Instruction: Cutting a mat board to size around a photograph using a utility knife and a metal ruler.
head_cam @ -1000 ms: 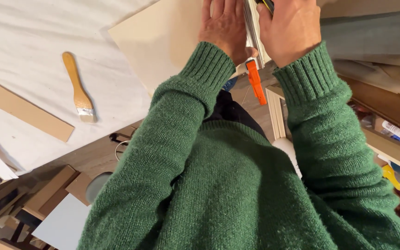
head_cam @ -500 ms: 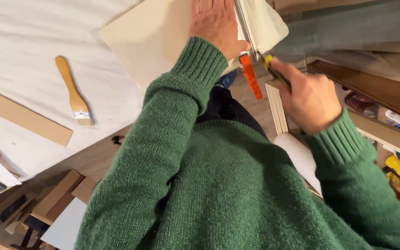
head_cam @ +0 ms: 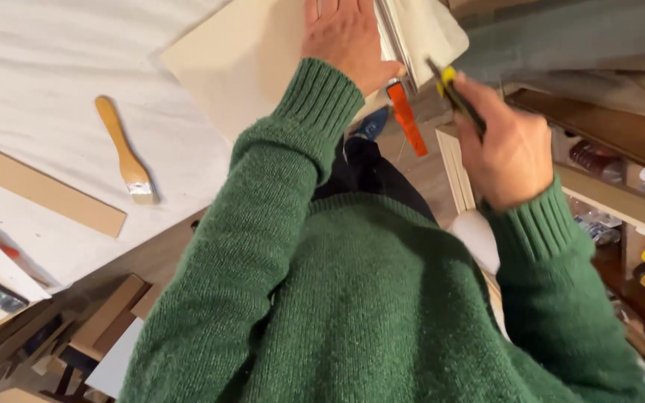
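- Left hand (head_cam: 345, 37) at top centre, spread flat, palm down on a pale board (head_cam: 240, 60) that lies on the white table (head_cam: 39, 67).
- Right hand (head_cam: 505, 153) at upper right, fist closed round a yellow-and-black knife (head_cam: 451, 88), tip just off the board's right edge.
- Orange clamp handle (head_cam: 406, 119) between the two hands, below the board.
- Wooden-handled brush (head_cam: 122, 149) and a brown strip (head_cam: 45, 186) at left, well apart from both hands.

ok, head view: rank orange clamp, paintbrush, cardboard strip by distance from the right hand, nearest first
From the right hand:
1. Orange clamp, just to its left at the board's edge.
2. Paintbrush, lying on the white sheet, far left.
3. Cardboard strip, farther left still, beyond the brush.
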